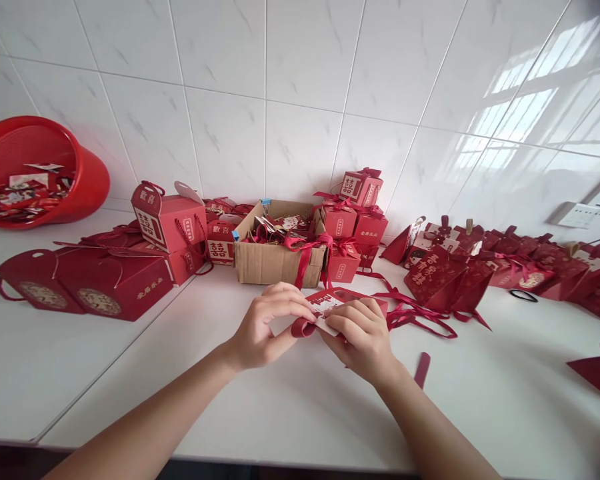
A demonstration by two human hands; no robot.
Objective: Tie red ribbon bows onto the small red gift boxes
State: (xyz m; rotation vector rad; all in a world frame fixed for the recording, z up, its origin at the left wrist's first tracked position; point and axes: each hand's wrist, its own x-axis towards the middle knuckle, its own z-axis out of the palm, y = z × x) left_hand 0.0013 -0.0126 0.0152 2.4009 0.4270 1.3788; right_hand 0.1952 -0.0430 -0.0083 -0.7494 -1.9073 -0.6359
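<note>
As two hands hold one card, one carton beyond

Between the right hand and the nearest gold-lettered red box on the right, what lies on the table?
Loose crimson ribbon lies on the white table between the right hand and that gold-lettered box, as the head view shows.

Window light gleams on grey-veined white wall tiles behind a white tabletop.
</note>
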